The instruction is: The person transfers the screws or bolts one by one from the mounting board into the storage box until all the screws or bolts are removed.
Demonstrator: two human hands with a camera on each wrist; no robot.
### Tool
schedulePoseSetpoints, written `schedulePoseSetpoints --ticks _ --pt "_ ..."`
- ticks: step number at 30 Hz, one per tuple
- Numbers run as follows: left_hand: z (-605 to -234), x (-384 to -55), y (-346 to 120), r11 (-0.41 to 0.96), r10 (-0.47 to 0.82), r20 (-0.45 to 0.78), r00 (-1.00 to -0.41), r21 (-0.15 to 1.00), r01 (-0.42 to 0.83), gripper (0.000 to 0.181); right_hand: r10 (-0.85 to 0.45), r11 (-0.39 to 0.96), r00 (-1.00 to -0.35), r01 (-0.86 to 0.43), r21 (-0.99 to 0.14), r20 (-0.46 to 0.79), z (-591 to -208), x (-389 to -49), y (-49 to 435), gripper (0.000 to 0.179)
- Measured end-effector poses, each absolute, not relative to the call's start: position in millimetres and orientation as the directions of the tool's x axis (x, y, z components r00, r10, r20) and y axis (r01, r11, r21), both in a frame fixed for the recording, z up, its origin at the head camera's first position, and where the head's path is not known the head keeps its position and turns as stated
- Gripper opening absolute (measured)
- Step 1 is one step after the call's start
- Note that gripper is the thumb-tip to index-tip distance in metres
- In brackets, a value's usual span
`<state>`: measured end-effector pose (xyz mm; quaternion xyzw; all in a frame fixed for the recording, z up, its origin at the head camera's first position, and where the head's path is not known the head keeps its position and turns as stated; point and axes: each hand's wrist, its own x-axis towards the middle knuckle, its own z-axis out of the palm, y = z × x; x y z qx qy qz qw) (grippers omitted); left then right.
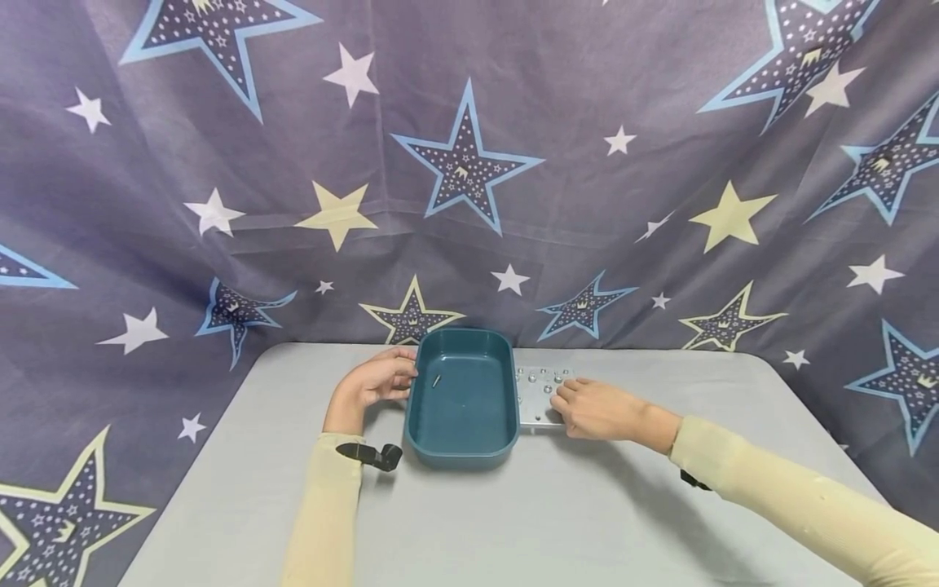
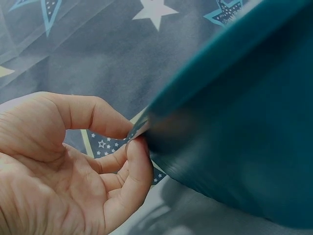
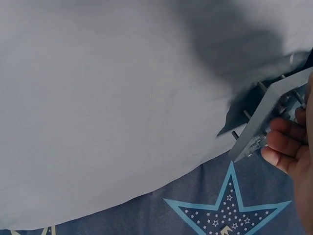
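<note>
Metal plate (image 1: 539, 407), one, just right of teal tray (image 1: 462, 416); bolts (image 1: 548, 389) protrude beneath, so lopsided pressure could rock it; right hand (image 1: 597, 410), fingers curled over plate, grip hidden, cannot tell; left hand (image 1: 377, 379), thumb and finger close together at tray, pinch uncertain; loose pin (image 1: 436, 380) inside, might roll if jolted; tray stands between hands; starred curtain (image 1: 565, 204) behind

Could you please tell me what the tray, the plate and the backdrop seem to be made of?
Tray: probably plastic, smooth and satiny, given its even teal colour and soft highlights. Plate: likely metal, perhaps aluminium, going by its silvery-grey sheen. Backdrop: printed cloth, seemingly matte, as its folds and creases suggest.
</note>
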<state>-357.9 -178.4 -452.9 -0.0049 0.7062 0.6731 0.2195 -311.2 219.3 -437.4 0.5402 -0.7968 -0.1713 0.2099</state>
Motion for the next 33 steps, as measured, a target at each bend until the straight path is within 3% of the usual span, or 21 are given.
schedulePoseSetpoints --ticks 6,16,33 --pt "-452.4 -356.6 -178.1 0.098 0.279 -0.317 -0.906 0.948 -0.302 0.044 -0.938 0.34 -0.321 -0.782 0.523 0.13 -437.4 -312.8 218.5 0.017" --pt "-452.7 -357.7 -179.1 0.087 0.296 -0.317 -0.901 0.948 -0.305 0.043 -0.959 0.284 -0.231 -0.771 0.57 0.165 -437.4 -316.4 218.9 0.018" --pt "-453.3 -357.4 -179.8 0.076 0.3 -0.317 -0.9 0.948 -0.309 0.043 -0.956 0.293 -0.23 -0.795 0.532 0.183 -438.1 -316.7 219.1 0.015"
